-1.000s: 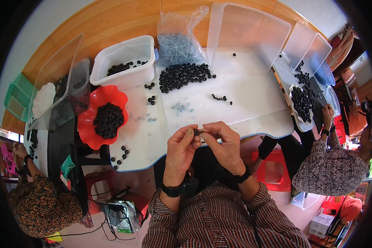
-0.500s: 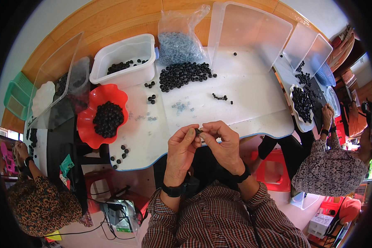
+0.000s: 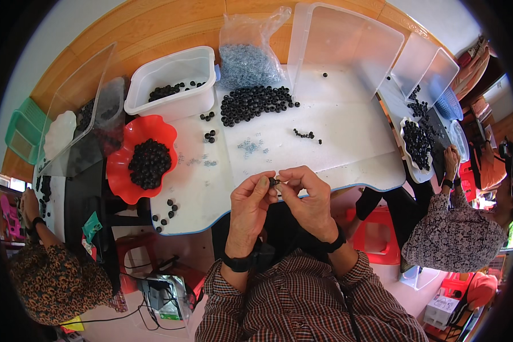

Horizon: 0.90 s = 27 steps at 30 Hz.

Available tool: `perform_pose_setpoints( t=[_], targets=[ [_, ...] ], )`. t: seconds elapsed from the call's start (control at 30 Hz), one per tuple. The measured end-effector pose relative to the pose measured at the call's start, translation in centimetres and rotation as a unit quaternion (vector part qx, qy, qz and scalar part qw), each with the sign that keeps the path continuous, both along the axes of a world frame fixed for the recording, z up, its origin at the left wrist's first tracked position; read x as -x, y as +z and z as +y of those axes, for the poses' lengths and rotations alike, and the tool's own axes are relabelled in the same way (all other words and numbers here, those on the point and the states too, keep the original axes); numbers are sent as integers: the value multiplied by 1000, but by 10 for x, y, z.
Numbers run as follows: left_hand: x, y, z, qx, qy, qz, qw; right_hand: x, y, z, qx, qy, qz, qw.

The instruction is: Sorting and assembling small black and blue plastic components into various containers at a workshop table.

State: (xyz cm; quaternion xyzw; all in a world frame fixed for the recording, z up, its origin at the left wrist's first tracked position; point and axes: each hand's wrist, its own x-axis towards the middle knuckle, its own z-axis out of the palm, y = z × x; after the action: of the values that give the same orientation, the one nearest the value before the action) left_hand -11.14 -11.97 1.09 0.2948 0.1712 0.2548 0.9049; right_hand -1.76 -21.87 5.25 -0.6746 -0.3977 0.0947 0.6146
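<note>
Currently, a small dark piece (image 3: 274, 182) is sitting pinched between two sets of fingertips, to the right of the scalloped red bowl (image 3: 118, 166) and a little nearer the body; its exact form is staying too small to tell. The left hand (image 3: 248, 199) is gripping it narrowly between thumb and fingers, and the right hand (image 3: 309, 199) is closing on it from the other side in a similar pinch. Between that bowl and the piece, a scatter of tiny clear bits (image 3: 251, 146) is lying on the white worktop (image 3: 347, 114). Black beads (image 3: 149, 165) are filling the middle of the bowl, while several loose beads (image 3: 171, 214) are resting just off its near right side. Well right of the bowl, a short dark row (image 3: 304, 134) is lying flat. Beyond the bowl, a white tub (image 3: 182, 108) is holding more beads; farther right of it, a broad bead heap (image 3: 253, 105) is spreading before a clear bag (image 3: 248, 62) that is bulging with bluish-grey pieces.
</note>
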Motion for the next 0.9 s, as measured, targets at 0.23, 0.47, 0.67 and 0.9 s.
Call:
perform_pose_setpoints(
  t=[0.23,0.47,0.67,0.9],
  targets=[
    [1,-3,0,-18,11,10,1000,2,8,2,10,5,-78,997],
    [1,-1,-1,-66,30,34,997,4,7,5,1,-5,-116,993],
    [2,5,-2,-65,38,24,997,5,8,5,-17,-3,-87,996],
    [4,11,-1,-57,33,4,998,3,9,2,-11,16,-79,997]
  ],
)
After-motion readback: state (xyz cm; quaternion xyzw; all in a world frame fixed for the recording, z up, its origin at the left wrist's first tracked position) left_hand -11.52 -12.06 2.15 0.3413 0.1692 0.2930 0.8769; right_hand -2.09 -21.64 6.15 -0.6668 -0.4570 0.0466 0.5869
